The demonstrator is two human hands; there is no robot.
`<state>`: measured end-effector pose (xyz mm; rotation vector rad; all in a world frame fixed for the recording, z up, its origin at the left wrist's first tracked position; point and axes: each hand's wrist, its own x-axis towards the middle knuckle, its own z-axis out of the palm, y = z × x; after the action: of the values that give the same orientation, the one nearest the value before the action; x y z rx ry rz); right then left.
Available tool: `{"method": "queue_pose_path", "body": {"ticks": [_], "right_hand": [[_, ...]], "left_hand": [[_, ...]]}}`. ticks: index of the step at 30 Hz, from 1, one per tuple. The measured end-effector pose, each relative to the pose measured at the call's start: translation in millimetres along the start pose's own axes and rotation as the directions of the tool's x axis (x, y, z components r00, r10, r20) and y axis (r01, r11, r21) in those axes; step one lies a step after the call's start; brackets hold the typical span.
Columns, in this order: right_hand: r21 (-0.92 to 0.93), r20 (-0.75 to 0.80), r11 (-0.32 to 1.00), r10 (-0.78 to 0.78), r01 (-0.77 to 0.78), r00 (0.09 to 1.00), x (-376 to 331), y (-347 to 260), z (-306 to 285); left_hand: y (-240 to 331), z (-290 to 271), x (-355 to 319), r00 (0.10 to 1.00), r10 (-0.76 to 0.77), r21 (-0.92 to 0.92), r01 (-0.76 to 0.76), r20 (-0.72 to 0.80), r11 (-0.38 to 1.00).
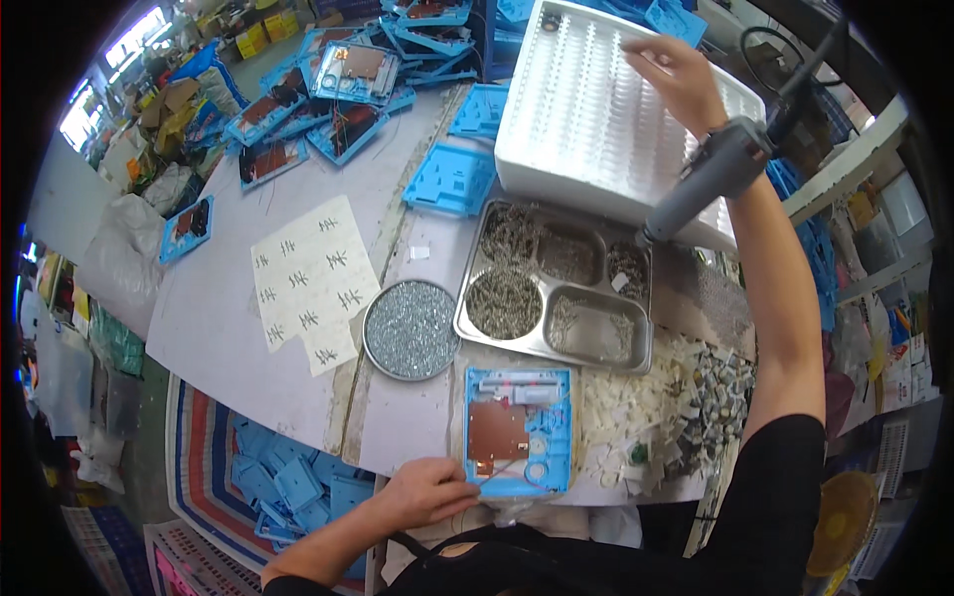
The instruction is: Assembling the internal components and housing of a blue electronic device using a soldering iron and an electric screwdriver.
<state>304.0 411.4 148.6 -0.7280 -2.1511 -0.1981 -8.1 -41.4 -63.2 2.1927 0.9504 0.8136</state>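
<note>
A blue plastic case lies before me, with a brown circuit board, thin wires and grey and white round parts inside. At its lower left corner is my left hand, fingers loosely stretched, tips beside or touching the edge. Further away, my right hand hovers above a white foam tray with rows of pockets, thumb and fingers apart and nothing visible between them. A round part sits at the tray's far left corner. Below the right wrist hangs a grey electric screwdriver, partly covering the forearm.
A steel compartment tray holds small metal parts. Beside it stands a round dish of screws. Marked paper lies left. Filled blue cases are piled far left; white scraps cover the right. Blue shells fill a striped bag.
</note>
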Motion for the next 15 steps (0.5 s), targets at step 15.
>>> {"method": "queue_pose_path", "body": {"ticks": [15], "right_hand": [[-0.394,0.038,0.916,-0.063,0.073,0.997,96.9,-3.2,97.3]], "left_hand": [[4.2,4.3,-10.8,0.993,-0.107,-0.103,0.102,-0.046,0.989]]}}
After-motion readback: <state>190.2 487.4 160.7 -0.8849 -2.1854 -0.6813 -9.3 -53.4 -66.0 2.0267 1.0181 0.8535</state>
